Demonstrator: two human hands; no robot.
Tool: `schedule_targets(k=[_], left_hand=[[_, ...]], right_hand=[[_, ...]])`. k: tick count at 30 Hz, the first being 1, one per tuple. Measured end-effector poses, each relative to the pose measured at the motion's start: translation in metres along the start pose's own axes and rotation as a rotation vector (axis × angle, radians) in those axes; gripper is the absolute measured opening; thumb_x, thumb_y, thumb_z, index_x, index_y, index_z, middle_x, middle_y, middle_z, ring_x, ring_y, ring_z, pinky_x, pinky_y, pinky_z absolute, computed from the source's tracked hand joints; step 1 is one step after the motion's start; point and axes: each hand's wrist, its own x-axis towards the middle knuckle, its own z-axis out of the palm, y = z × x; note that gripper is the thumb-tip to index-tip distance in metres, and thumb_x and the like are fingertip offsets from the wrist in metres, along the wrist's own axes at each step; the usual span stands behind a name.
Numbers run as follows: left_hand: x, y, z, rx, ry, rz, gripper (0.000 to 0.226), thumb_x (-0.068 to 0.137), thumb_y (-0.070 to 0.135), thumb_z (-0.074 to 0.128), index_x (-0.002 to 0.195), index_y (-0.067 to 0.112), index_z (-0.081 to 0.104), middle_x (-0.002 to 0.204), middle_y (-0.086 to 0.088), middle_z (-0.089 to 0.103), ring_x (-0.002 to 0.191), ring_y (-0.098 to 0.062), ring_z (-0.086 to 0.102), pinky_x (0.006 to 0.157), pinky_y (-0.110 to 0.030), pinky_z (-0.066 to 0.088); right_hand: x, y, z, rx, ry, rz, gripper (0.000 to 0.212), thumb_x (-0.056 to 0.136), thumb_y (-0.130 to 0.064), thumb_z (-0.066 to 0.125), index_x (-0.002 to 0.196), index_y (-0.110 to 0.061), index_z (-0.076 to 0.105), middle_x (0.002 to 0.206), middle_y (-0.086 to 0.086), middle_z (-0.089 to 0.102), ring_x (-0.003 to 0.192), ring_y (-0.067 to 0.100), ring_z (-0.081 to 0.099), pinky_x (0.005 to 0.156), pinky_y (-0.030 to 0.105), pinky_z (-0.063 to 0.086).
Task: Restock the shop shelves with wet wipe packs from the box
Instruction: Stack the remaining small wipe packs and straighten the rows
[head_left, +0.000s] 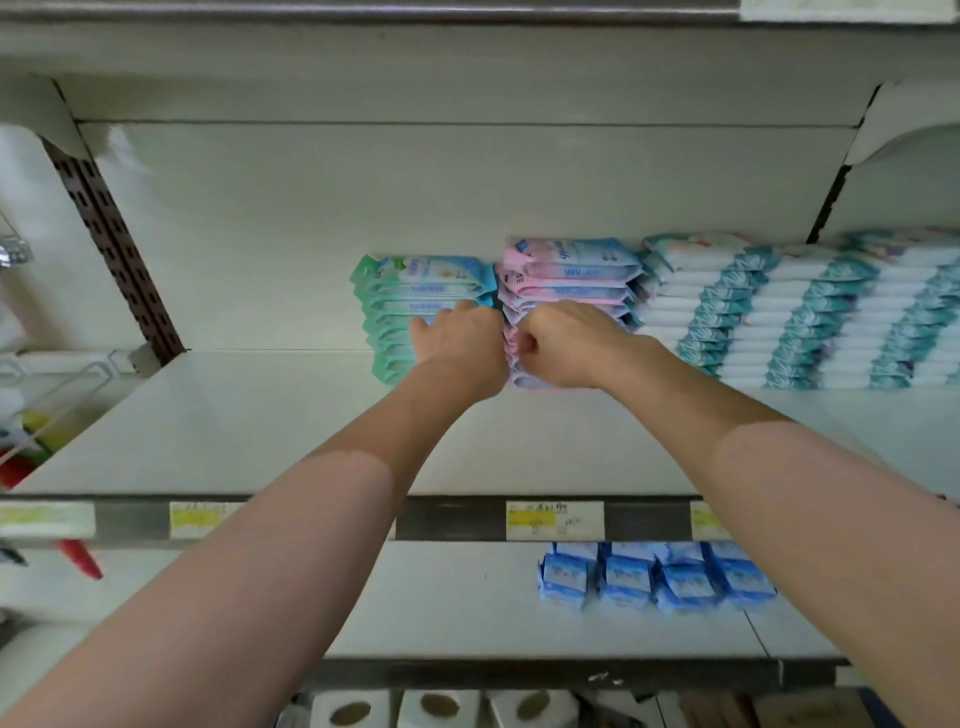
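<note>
A stack of green wet wipe packs (415, 283) stands at the back of the upper shelf (234, 426). Right beside it stands a stack of pink wet wipe packs (571, 275). My left hand (460, 340) is against the front of the green stack with its fingers curled onto the packs. My right hand (561, 345) is against the front of the pink stack, fingers curled in, and covers its lower packs. Whether either hand grips a pack is hidden by the backs of the hands. The box is out of view.
Tall rows of white-and-teal wipe packs (795, 317) fill the upper shelf to the right. Small blue packs (654, 577) sit on the lower shelf. Toilet rolls (441, 709) lie below. Price labels (555, 519) line the shelf edge. A perforated upright (111, 244) stands at the left.
</note>
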Motion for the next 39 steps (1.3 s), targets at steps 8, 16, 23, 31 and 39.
schedule_targets(k=[8, 16, 23, 31, 39], left_hand=[[-0.038, 0.029, 0.006, -0.006, -0.070, 0.108, 0.037, 0.089, 0.015, 0.052, 0.126, 0.022, 0.053, 0.125, -0.003, 0.054, 0.114, -0.025, 0.052, 0.104, -0.044, 0.028], [-0.101, 0.056, 0.019, -0.059, -0.210, 0.292, 0.037, 0.090, 0.015, 0.054, 0.127, 0.023, 0.054, 0.127, 0.001, 0.057, 0.117, -0.024, 0.053, 0.104, -0.040, 0.028], [-0.192, 0.073, 0.037, -0.092, -0.296, 0.564, 0.040, 0.086, 0.010, 0.054, 0.125, 0.020, 0.056, 0.121, -0.004, 0.060, 0.113, -0.027, 0.056, 0.102, -0.042, 0.030], [-0.307, 0.136, 0.040, -0.062, -0.406, 0.882, 0.038, 0.090, 0.014, 0.052, 0.127, 0.020, 0.054, 0.125, -0.005, 0.057, 0.116, -0.028, 0.053, 0.101, -0.044, 0.032], [-0.455, 0.225, 0.033, -0.029, -0.448, 1.238, 0.039, 0.087, 0.007, 0.053, 0.125, 0.017, 0.056, 0.109, -0.005, 0.061, 0.102, -0.028, 0.057, 0.107, -0.051, 0.028]], right_hand=[[-0.058, 0.007, 0.004, 0.001, -0.045, 0.150, 0.017, 0.088, -0.016, 0.054, 0.097, -0.013, 0.068, 0.103, 0.008, 0.066, 0.094, 0.029, 0.059, 0.073, 0.031, 0.047], [-0.145, -0.009, 0.009, 0.006, -0.260, 0.424, 0.019, 0.090, -0.017, 0.051, 0.105, -0.015, 0.063, 0.106, 0.008, 0.062, 0.087, 0.027, 0.055, 0.070, 0.029, 0.043], [-0.258, -0.042, 0.033, 0.008, -0.230, 0.623, 0.019, 0.088, -0.017, 0.052, 0.098, -0.011, 0.068, 0.101, 0.011, 0.067, 0.095, 0.031, 0.062, 0.072, 0.031, 0.046], [-0.410, -0.063, 0.036, 0.064, -0.274, 0.928, 0.022, 0.092, -0.023, 0.051, 0.109, -0.015, 0.062, 0.106, 0.007, 0.063, 0.097, 0.028, 0.060, 0.070, 0.030, 0.042], [-0.592, -0.086, 0.026, 0.136, -0.266, 1.332, 0.020, 0.091, -0.016, 0.050, 0.104, -0.013, 0.063, 0.097, 0.006, 0.063, 0.087, 0.026, 0.060, 0.075, 0.036, 0.053]])
